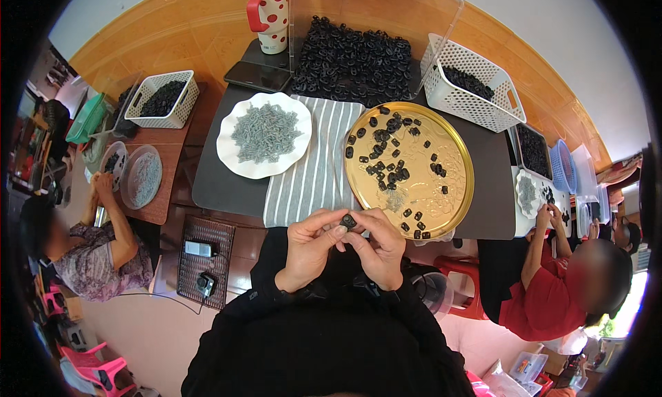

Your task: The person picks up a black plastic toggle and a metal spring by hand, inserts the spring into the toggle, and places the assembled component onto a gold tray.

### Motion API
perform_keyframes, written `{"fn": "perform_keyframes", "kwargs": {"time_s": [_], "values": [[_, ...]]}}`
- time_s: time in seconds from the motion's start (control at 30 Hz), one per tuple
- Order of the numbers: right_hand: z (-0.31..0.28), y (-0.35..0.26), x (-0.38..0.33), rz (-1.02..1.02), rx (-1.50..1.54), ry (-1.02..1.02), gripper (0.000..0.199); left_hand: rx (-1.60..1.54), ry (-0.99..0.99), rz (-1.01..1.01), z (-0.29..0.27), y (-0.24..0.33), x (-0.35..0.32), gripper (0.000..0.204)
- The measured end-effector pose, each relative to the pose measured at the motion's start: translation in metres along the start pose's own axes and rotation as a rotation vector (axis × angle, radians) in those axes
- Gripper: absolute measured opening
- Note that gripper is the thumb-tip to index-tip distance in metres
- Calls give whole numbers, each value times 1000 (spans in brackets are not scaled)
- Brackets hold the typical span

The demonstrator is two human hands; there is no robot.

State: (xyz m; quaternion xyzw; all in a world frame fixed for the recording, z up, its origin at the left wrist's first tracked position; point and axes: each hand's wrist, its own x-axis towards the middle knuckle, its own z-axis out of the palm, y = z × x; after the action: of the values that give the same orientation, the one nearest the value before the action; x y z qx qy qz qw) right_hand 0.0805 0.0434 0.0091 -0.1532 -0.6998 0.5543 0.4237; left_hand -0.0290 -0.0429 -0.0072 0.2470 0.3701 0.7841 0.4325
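Observation:
Between my fingertips is a small black oval plastic piece [348, 221], held just off the table's front edge. My left hand [309, 249] pinches it from one side, and my right hand [376, 249] grips it from the other. Just beyond my right hand lies a round gold tray [434, 190] with many similar small black pieces scattered over it and a little heap of small greyish bits. To the left, a white wavy-rimmed plate [238, 159] carries a pile of grey-blue spring-like pieces [265, 131]. A grey striped cloth [296, 197] lies between plate and tray.
At the back, a clear bin holds a heap of black plastic parts [352, 59]. A white basket [476, 107] stands right of it; a phone [258, 75] and a dotted tumbler [270, 25] stand left. Co-workers sit at tables on both sides. A red stool [462, 287] is under the table.

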Motion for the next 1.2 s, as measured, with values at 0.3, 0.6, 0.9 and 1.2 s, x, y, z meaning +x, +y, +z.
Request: {"fn": "perform_keyframes", "kwargs": {"time_s": [0.3,0.6,0.9,1.2], "values": [[-7,6,-1,-75,-196,-49,34,-243,-83,-271,-11,5,6,28],[-6,2,-7,-135,-262,-17,31,-196,-91,-152,-5,-1,2,26],[-3,1,-8,-207,-271,6,32,-126,-63,-81,-1,-7,-1,20],[-37,-22,-1,447,144,-105,24,-5,-90,-181,7,5,-2,30]]}}
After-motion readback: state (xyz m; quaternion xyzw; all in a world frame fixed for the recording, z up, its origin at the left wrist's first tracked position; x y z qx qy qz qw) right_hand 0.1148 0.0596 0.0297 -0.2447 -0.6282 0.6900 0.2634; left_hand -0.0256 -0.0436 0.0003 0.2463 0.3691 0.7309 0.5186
